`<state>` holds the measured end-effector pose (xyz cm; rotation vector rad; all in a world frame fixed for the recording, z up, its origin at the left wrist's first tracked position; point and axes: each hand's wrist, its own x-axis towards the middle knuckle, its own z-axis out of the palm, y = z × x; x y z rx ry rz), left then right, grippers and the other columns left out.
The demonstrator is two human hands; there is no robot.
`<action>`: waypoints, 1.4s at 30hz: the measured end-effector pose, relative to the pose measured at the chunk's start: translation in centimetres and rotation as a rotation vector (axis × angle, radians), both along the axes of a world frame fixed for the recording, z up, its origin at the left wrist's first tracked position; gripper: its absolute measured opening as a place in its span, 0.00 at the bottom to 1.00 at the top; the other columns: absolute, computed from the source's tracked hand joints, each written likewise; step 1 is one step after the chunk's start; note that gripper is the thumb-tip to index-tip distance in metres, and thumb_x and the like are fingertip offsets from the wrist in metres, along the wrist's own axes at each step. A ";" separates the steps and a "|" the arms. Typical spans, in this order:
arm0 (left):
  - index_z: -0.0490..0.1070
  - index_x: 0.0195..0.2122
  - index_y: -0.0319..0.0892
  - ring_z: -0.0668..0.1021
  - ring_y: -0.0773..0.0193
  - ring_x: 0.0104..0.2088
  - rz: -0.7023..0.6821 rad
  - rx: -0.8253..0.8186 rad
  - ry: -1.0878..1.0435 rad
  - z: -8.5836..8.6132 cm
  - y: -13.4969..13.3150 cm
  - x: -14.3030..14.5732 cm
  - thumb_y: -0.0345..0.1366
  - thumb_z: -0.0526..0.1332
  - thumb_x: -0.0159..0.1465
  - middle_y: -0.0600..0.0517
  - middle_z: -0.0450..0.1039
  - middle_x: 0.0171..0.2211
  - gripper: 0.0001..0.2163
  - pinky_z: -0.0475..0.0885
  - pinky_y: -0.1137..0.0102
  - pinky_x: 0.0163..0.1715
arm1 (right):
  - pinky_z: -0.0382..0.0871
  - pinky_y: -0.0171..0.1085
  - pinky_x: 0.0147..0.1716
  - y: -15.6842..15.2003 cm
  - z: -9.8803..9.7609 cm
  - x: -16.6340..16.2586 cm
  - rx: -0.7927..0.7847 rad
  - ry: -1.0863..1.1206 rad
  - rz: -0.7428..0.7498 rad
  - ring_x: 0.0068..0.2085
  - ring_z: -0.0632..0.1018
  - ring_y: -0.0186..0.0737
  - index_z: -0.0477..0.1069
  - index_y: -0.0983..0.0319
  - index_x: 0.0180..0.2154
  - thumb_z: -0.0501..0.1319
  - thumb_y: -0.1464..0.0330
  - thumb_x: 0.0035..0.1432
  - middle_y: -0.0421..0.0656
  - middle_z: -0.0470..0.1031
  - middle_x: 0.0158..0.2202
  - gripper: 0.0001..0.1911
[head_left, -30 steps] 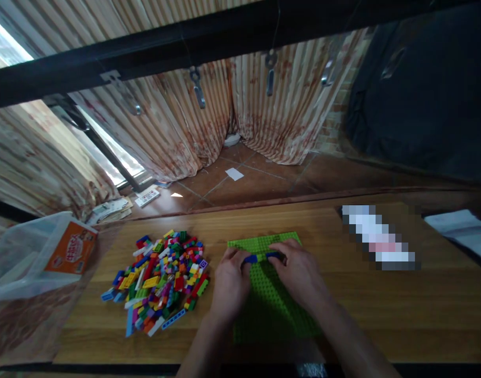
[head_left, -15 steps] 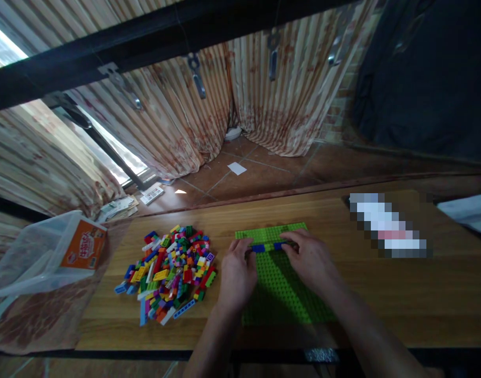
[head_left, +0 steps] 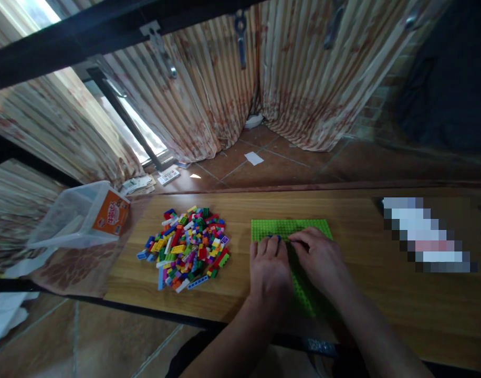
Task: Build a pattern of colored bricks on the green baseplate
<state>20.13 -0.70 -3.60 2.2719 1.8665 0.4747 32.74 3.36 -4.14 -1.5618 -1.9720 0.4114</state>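
A green studded baseplate [head_left: 260,227] lies on the wooden table in front of me. My left hand [head_left: 270,270] rests over its upper middle, fingers stretched forward side by side. Those fingers lie on a blue brick [head_left: 279,238], which they mostly cover; just a small blue bit shows at the fingertips. Close on the right is my right hand [head_left: 321,257], thumb and forefinger pinched together low over the plate. Whatever sits between those fingertips is too small to make out. Left of the plate is a heap of loose coloured bricks [head_left: 191,247].
A clear plastic box [head_left: 73,231] with an orange label stands beyond the table's left end. At the right of the wooden table [head_left: 354,220] lies a pixelated object [head_left: 425,236]. Curtains [head_left: 209,100] hang behind a dark bar [head_left: 118,31] across the top.
My left hand has moved right, from beside the blue bricks to over them, and now hides most of them. My right hand stays close by. The view has shifted.
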 end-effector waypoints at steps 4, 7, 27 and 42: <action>0.69 0.55 0.36 0.71 0.48 0.55 0.000 -0.006 0.036 -0.3 -0.1 0.1 0.33 0.52 0.66 0.42 0.71 0.55 0.18 0.62 0.47 0.59 | 0.68 0.40 0.36 0.2 -0.2 0.0 -0.005 -0.020 -0.013 0.34 0.75 0.41 0.75 0.60 0.30 0.53 0.70 0.57 0.45 0.75 0.33 0.12; 0.70 0.54 0.37 0.71 0.51 0.55 -0.009 0.006 0.047 -0.5 0.0 0.2 0.33 0.50 0.67 0.43 0.72 0.54 0.17 0.61 0.49 0.60 | 0.68 0.41 0.36 0.3 -0.3 0.1 -0.013 -0.028 -0.017 0.33 0.75 0.41 0.75 0.60 0.30 0.52 0.69 0.56 0.45 0.75 0.33 0.12; 0.71 0.47 0.42 0.74 0.58 0.46 0.343 0.265 -0.258 3.0 1.5 -7.8 0.30 0.54 0.64 0.48 0.75 0.45 0.12 0.68 0.62 0.50 | 0.70 0.46 0.34 0.7 -0.9 1.5 -0.145 -0.100 -0.070 0.34 0.78 0.48 0.77 0.55 0.33 0.53 0.54 0.55 0.45 0.78 0.38 0.17; 0.77 0.42 0.39 0.77 0.56 0.43 0.653 0.198 -0.069 2.3 4.1 -15.0 0.30 0.56 0.63 0.45 0.77 0.40 0.11 0.69 0.63 0.48 | 0.70 0.45 0.34 0.9 -0.2 1.1 -0.119 -0.056 -0.081 0.35 0.79 0.47 0.76 0.56 0.34 0.54 0.57 0.56 0.45 0.79 0.37 0.15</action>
